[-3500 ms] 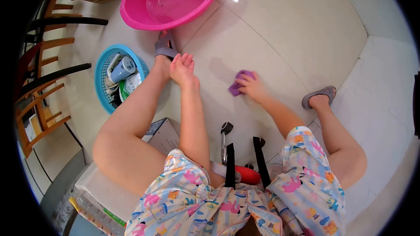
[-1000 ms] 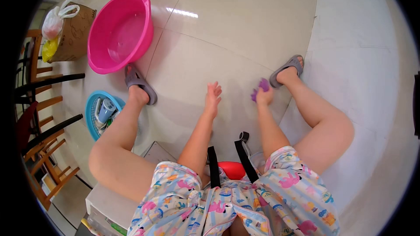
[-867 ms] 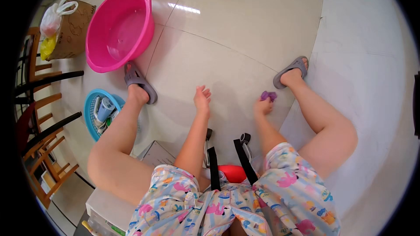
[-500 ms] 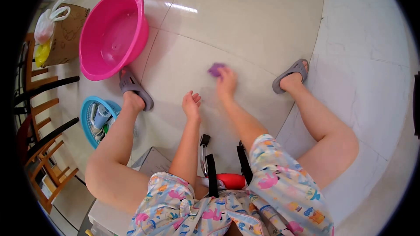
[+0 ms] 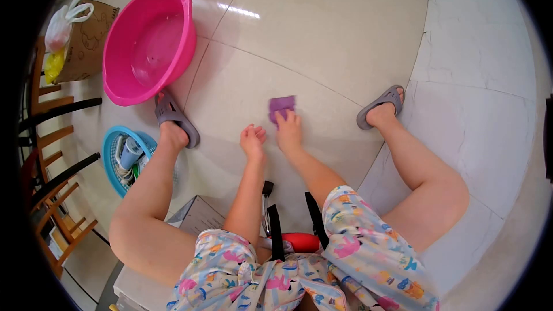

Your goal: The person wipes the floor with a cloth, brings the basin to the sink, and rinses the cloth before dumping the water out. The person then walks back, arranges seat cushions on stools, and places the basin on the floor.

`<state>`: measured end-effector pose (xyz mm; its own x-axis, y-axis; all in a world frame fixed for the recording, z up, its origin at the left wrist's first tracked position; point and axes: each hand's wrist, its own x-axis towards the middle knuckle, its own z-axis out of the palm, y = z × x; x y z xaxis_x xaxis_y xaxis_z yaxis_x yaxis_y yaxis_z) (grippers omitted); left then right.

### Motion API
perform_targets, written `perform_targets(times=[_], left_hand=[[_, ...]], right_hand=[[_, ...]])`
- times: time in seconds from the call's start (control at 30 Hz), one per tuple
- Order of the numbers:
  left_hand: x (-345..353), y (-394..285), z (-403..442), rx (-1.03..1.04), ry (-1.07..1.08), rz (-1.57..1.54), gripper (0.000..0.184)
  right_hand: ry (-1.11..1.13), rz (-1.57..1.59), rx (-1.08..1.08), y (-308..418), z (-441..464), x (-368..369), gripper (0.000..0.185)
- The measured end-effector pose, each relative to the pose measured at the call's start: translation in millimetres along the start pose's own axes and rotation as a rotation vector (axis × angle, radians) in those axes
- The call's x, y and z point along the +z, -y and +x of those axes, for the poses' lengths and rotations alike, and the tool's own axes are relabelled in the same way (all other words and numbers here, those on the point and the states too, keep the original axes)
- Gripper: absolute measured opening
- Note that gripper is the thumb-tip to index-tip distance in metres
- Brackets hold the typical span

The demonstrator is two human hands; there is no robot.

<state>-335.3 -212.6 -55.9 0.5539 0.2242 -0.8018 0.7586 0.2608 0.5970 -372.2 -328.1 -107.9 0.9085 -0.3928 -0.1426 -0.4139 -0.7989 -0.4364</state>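
A small purple cloth (image 5: 281, 105) is in the fingers of my right hand (image 5: 290, 132), which reaches forward over the tiled floor. The cloth hangs or lies beyond the fingertips; I cannot tell whether it touches the tiles. Close by on the left is my left hand (image 5: 252, 141), its fingers curled in and nothing seen in them. Both hands are between my feet, each in a grey slipper.
A big pink basin (image 5: 185, 43) stands at the upper left, beside my left foot. Below it is a blue basket (image 5: 109, 161) with small items. A cardboard box (image 5: 89, 43), a white plastic bag (image 5: 59, 30) and wooden chairs (image 5: 55, 136) line the left. A marble-patterned wall (image 5: 472, 103) bounds the right.
My right hand has drawn slightly back and left with the cloth, which now shows more spread out. My left hand has stayed almost in place.
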Motion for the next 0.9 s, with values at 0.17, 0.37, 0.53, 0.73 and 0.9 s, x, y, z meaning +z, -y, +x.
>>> perform_targets(times=[0.17,0.37,0.53,0.73,0.9], left_hand=[[-12,-17,9,0.072,-0.038,0.007,0.032],[-4,-3,12,0.030,0.035,0.034,0.032],[8,5,4,0.005,0.044,0.079,0.031],[13,0,1,0.028,0.032,0.070,0.031],[-6,-25,9,0.091,-0.027,0.001,0.030]], right_hand=[[-0.127,0.160,0.071,-13,60,-42,0.041],[-0.220,-0.071,0.654,-174,120,-130,0.050],[-0.028,-0.070,0.781,-205,144,-115,0.066],[0.195,-0.255,-0.070,-88,105,-66,0.064],[0.419,-0.299,-0.063,-45,40,-49,0.065]])
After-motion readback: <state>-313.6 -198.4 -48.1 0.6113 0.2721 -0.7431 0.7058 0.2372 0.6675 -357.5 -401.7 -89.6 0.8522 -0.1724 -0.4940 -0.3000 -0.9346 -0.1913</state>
